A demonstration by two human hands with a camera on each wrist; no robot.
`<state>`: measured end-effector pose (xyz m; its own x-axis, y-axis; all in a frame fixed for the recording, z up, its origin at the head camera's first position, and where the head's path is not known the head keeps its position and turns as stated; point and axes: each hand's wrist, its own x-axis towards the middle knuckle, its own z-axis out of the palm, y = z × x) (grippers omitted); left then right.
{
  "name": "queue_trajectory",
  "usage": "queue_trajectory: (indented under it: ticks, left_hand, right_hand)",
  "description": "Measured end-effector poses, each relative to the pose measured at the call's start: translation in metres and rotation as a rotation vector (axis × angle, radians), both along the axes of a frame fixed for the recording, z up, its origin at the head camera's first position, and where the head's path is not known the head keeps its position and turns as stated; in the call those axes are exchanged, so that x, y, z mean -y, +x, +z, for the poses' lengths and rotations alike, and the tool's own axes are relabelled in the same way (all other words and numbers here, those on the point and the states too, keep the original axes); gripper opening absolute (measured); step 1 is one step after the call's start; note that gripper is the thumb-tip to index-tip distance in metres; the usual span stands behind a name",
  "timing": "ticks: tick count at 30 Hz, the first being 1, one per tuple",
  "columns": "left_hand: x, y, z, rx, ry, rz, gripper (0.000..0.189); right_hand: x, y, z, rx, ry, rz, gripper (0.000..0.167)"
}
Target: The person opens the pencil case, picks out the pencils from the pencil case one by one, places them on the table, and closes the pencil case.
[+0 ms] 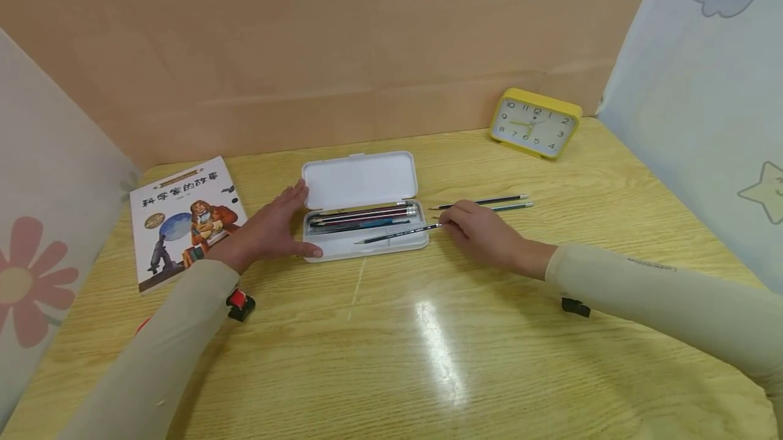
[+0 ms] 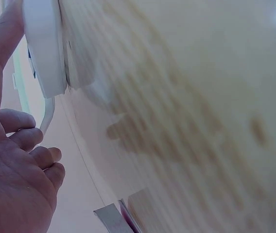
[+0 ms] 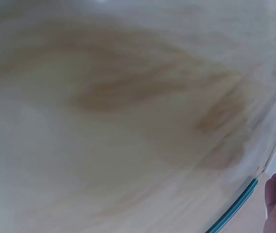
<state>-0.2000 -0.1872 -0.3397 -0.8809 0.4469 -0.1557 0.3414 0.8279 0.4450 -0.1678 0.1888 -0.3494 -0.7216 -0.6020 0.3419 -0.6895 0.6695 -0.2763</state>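
Head view: the right hand (image 1: pixel 483 234) pinches a dark pencil (image 1: pixel 400 233), thumb and fingers closed together toward its blunt end, which the hand hides. The pencil reaches left from this grip over the open white pencil case (image 1: pixel 336 248); its sharpened tip points left and slightly toward the person, and its long axis runs at a shallow slant to the case's length. Whether it touches the near tray or rim, I cannot tell. It should be light, stiff and smooth, with the lead tip its one fragile part, so the rear half looks the safest place to hold.

Just beyond the grip, a black pencil (image 1: pixel 495 200) and a teal pencil (image 1: pixel 514 207) lie on the table (image 1: pixel 342 358), extending right. Left of the grip, pencils (image 1: pixel 367 215) lie lengthwise in the case, below its raised lid (image 1: pixel 361 180). Farther left, the left hand (image 1: pixel 275 226) is spread, thumb on the case's near corner, with a book (image 1: pixel 183 222) beyond it. Well behind the grip, rightward, stands a yellow clock (image 1: pixel 534 124).
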Motion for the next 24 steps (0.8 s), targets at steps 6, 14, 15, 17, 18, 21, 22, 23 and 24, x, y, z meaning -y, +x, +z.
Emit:
queue_trajectory:
  ticks: [6,14,15,17,18,21,22,23,24]
  left_hand:
    - [0.001,0.001,-0.001,-0.005,0.004,0.007,0.123]
    - [0.001,0.002,0.0,-0.002,0.012,-0.002,0.122]
    - [0.001,0.002,0.0,-0.003,0.011,-0.004,0.123]
    - [0.001,0.001,0.0,-0.005,0.009,-0.006,0.123]
    - [0.0,0.001,0.0,-0.007,0.006,-0.007,0.123]
    - [0.0,0.001,0.0,-0.01,0.003,-0.008,0.123]
    - [0.0,0.001,0.0,-0.009,0.002,-0.008,0.123]
    - [0.0,0.001,0.0,-0.008,0.002,-0.008,0.123]
    - [0.0,0.001,0.0,-0.008,0.002,-0.009,0.123]
  right_hand:
    - [-0.021,0.002,-0.002,-0.011,-0.028,-0.022,0.011]
    - [-0.043,0.006,-0.007,-0.047,-0.053,-0.024,0.012]
    - [-0.045,0.007,-0.007,-0.051,-0.057,-0.026,0.013]
    - [-0.05,0.008,-0.008,-0.055,-0.063,-0.027,0.014]
    - [-0.053,0.009,-0.008,-0.057,-0.066,-0.028,0.015]
    - [-0.06,0.011,-0.009,-0.058,-0.074,-0.044,0.015]
    - [-0.063,0.012,-0.01,-0.058,-0.075,-0.051,0.015]
    - [-0.065,0.012,-0.01,-0.055,-0.076,-0.059,0.014]
    - [-0.068,0.013,-0.011,-0.056,-0.078,-0.065,0.014]
